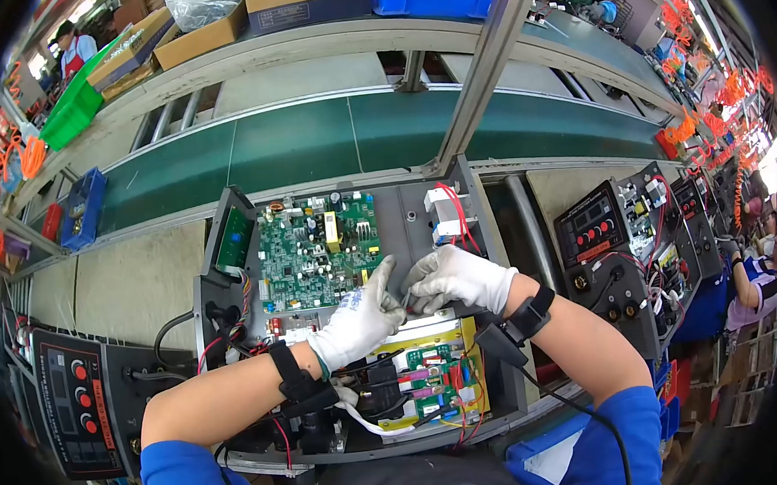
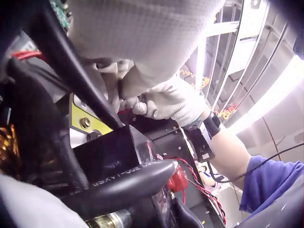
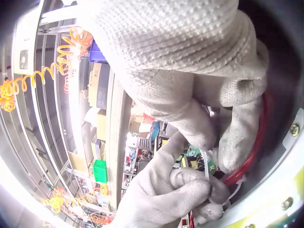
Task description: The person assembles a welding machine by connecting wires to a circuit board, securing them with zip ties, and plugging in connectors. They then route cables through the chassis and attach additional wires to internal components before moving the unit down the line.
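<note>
Both hands wear white knitted gloves and meet over the middle of an opened metal chassis (image 1: 397, 229). My left hand (image 1: 362, 320) has its thumb and curled fingers on a thin white cable tie (image 3: 205, 164), beside a bundle of red wires (image 3: 251, 159). From the other side my right hand (image 1: 462, 278) pinches the same tie between thumb and fingers. A white loop end shows by the red wires in the right wrist view. Behind the hands lies a green circuit board (image 1: 305, 256); nearer the body is a second board (image 1: 437, 377) on a yellow-edged plate. Gloves hide part of the tie.
Another control-panel unit (image 1: 74, 404) stands at the left, and more units (image 1: 597, 230) line the right. A green conveyor belt (image 1: 294, 146) runs behind, below a shelf with cardboard boxes (image 1: 307, 3). Thick black cables (image 2: 118, 183) rise close to the left wrist.
</note>
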Motion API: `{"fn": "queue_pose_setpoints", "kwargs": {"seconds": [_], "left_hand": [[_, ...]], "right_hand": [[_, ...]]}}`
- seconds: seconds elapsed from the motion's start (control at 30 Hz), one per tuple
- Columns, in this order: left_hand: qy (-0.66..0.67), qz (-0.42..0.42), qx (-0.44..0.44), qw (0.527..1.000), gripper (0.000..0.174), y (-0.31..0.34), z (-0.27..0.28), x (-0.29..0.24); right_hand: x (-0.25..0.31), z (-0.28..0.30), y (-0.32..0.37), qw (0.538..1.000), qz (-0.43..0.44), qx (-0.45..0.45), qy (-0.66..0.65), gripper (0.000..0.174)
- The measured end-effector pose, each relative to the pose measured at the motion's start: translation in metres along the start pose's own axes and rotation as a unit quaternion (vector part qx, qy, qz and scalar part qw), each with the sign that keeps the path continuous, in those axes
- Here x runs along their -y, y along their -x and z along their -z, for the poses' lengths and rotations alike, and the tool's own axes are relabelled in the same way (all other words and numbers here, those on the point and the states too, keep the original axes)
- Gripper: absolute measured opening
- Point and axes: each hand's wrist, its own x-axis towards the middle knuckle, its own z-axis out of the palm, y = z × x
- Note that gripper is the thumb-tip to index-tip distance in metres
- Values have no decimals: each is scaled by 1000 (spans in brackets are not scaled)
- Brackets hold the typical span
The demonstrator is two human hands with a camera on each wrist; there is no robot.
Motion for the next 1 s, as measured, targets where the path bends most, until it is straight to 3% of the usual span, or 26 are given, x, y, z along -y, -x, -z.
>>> {"fn": "queue_pose_setpoints", "kwargs": {"seconds": [0.33,0.4,0.43,0.47,0.5,0.53,0.6,0.63,0.67,0.73,0.77,0.8,0.83,0.87,0.9,0.93,1.0], "left_hand": [[-54,-28,-16,998,84,1,-1,-5],[-97,-40,-36,994,77,1,0,-4],[-99,-38,-32,994,77,0,1,-5],[-208,-81,-43,974,66,-1,4,-8],[-314,-124,-53,940,55,-2,7,-12],[-317,-124,-50,939,55,-6,9,-13],[-492,-85,27,866,38,-14,10,-14],[-502,-142,-5,853,19,-11,7,-14],[-506,-144,-3,851,19,-12,5,-14],[-579,-150,-26,801,15,-16,-4,-5],[-579,-172,-47,796,13,-16,-6,2],[-595,-157,15,788,38,-19,1,6],[-589,-197,16,784,41,-16,10,4],[-592,-187,42,783,40,-5,16,-21],[-532,-109,73,837,40,12,20,-53],[-444,-82,65,890,46,26,21,-73],[-457,-91,-28,885,51,57,21,-103]], "right_hand": [[-3,-3,-2,997,-10,38,67,18],[1,-7,3,994,-10,7,106,18],[5,-10,8,979,41,-26,198,18],[8,-16,14,952,90,-57,288,19],[13,-25,20,936,81,-103,328,19],[16,-30,26,936,81,-105,325,19],[20,-38,38,939,90,-80,323,19],[18,-46,47,933,148,-85,317,18],[17,-53,56,887,235,-92,386,16],[13,-65,65,942,157,-72,287,14],[5,-64,65,918,197,-122,322,13],[3,-58,70,925,197,-157,286,15],[22,-57,102,964,174,-165,113,16],[12,-36,121,911,301,-213,184,17],[16,-27,161,881,320,-284,204,17],[11,-19,205,897,262,-327,142,20],[-21,-8,288,881,127,-425,163,22]]}}
